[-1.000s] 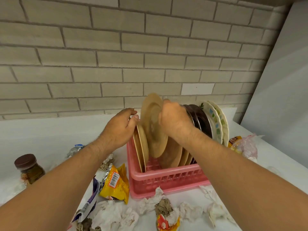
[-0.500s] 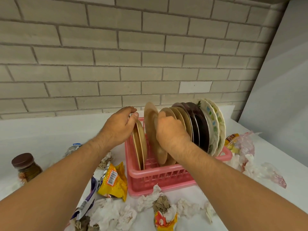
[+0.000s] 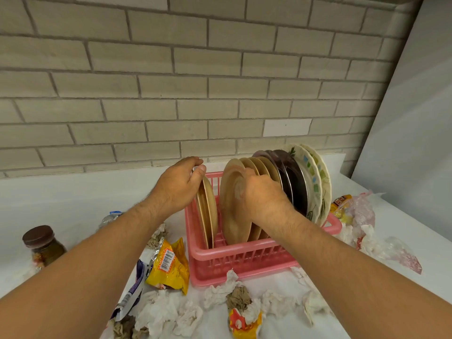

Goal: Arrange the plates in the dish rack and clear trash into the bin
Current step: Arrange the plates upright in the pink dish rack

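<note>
Slippage is the main risk. The right hand (image 3: 263, 199) grips the rim of a tan plate (image 3: 231, 204) standing on edge in the pink dish rack (image 3: 244, 253), close against the row of plates behind. If it is let go before its lower edge settles, it could slide flat or knock that row. The left hand (image 3: 179, 185) curls over the left pair of tan plates (image 3: 208, 211); freed early, they may topple into the gap. Crumpled tissues (image 3: 166, 311) and a yellow wrapper (image 3: 171, 265) litter the desk (image 3: 73, 204); no bin shows. A second ago the tan plate was raised above the rack; now it sits low inside.
</note>
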Available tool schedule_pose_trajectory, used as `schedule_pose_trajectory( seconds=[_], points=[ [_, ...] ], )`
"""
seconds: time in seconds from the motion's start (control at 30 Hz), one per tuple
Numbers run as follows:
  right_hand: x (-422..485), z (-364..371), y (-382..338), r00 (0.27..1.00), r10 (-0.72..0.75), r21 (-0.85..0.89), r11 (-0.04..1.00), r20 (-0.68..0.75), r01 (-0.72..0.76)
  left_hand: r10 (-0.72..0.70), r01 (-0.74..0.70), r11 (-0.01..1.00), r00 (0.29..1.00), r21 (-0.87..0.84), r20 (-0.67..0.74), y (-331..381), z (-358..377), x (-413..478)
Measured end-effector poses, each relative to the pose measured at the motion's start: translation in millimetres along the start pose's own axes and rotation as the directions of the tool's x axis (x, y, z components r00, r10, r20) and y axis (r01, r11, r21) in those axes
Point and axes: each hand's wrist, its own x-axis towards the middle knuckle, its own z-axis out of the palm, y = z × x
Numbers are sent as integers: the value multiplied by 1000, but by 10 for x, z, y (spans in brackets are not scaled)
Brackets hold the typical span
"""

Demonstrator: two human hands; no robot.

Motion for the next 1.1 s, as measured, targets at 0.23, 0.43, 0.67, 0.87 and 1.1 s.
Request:
schedule_pose_trajectory(
  seconds=[0.23,0.43,0.67,0.87,1.1],
  points=[
    [-90,-25,62,999,-39,48,998,-2,39,-6,6,1000,1000,-1,2,-18,-12,-10],
    [-150,-21,36,1000,-22,38,999,14,21,-11,11,1000,1000,-4,1,-14,1,-5],
    [-316,-39,-79,984,-133,227,961,-115,156,-26,26,999,1000,-22,6,-14,11,-6],
    [-498,197,-311,968,-230,350,903,-96,249,-42,48,986,998,-161,45,-22,-10,2],
    [-384,224,-374,954,-285,143,944,-95,296,-81,85,973,996,-216,28,-60,-9,-46]
  ],
)
